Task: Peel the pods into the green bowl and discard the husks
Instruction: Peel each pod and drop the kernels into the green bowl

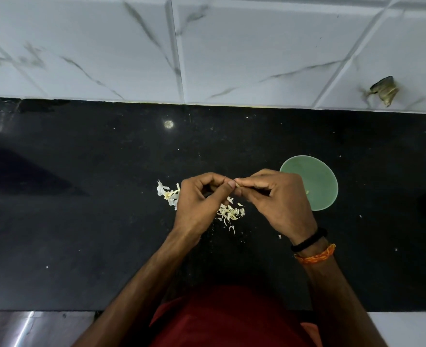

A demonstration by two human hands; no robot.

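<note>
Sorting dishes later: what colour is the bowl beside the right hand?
Pale green bowl, seen in the head view.

To your right the green bowl (317, 181) stands partly under your right hand (279, 199). Husk scraps (230, 212) lie below both hands, more (167, 194) beside your left hand (199, 199); the black counter (81, 221) spreads wide to the left.

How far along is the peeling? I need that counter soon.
Some is done: husks lie loose on the black counter, and the green bowl holds at least one pale bit. In hand: the left hand and right hand pinch a pod. Left: discarding the husks.
</note>
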